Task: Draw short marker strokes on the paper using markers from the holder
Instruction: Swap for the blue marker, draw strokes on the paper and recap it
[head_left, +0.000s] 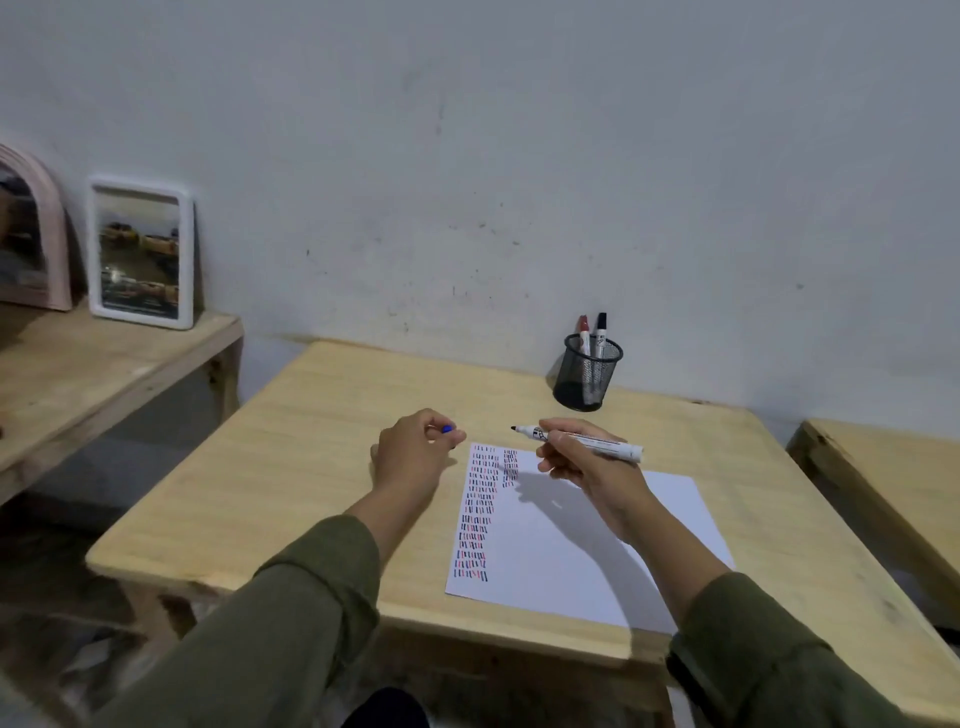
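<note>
A blue cap (447, 429) is pinched in the curled fingers of the left hand (410, 453), mostly hidden. An uncapped marker (579, 441) is clamped by the right hand (582, 465) above the paper (582, 540), tip pointing left; its ink colour is hard to make out. 2 markers, 1 red (584, 332) and 1 black (601, 332), are stood in the mesh holder (587, 371) on the worktop (291, 467). The stroke rows are too fine to be counted.

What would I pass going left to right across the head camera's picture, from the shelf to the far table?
Pink arched mirror → white photo frame → left hand pinching a blue cap → right hand holding an uncapped marker → mesh holder → second table.
</note>
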